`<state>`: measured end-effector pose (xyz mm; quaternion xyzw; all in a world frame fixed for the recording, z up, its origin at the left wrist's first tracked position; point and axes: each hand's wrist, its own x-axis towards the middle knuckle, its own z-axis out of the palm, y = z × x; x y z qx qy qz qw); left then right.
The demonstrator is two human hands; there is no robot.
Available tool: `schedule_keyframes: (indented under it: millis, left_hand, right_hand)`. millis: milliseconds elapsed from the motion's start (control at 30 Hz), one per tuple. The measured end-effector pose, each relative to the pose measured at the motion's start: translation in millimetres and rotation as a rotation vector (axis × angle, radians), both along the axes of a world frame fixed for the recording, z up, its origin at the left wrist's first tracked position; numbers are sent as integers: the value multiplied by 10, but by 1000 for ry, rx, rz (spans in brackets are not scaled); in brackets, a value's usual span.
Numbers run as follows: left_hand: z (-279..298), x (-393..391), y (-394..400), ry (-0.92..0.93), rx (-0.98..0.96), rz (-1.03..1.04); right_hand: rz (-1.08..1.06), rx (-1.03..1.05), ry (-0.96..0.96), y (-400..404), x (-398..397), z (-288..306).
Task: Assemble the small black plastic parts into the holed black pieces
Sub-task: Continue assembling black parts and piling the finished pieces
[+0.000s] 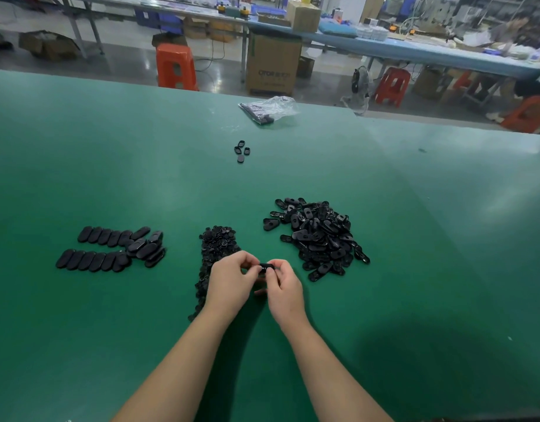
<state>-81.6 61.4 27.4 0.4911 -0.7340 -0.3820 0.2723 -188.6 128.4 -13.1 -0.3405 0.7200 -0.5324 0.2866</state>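
My left hand (232, 283) and my right hand (283, 287) meet above the green table (415, 239), and both pinch one black piece (265, 267) between their fingertips. Whether a small part sits in it is hidden by the fingers. A strip of small black plastic parts (215, 248) runs from behind my left hand toward the far side. To the right lies a heap of holed black pieces (319, 237). On the left, oval black pieces (110, 249) lie in two rows, with a few stacked at the right end.
A few loose black parts (242, 150) lie farther back at the table's middle. Beyond them is a clear plastic bag (270, 109) holding dark parts. Past the table's far edge stand orange stools (176, 67), a cardboard box (273, 67) and another long workbench.
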Motion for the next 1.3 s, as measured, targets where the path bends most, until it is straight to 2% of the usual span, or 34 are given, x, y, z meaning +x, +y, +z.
schedule_keyframes:
  millis: [133,600,800,967,1300]
  left_hand:
    - [-3,-66,57,-32,4,0]
    - [53,-152,83,-11,100,85]
    - [76,-144,71,-136,-19,85]
    - [93,-95,-29,-60,107,34]
    - [31,-16,-109,-12,151,-3]
  right_hand:
    - [2,36,60,-1,-29,1]
    - [17,18,37,10,-23,48]
    - [2,-7,-78,11,-33,21]
    - [23,-42,-129,39,-47,48]
    - [70,-70,-103,11,-27,14]
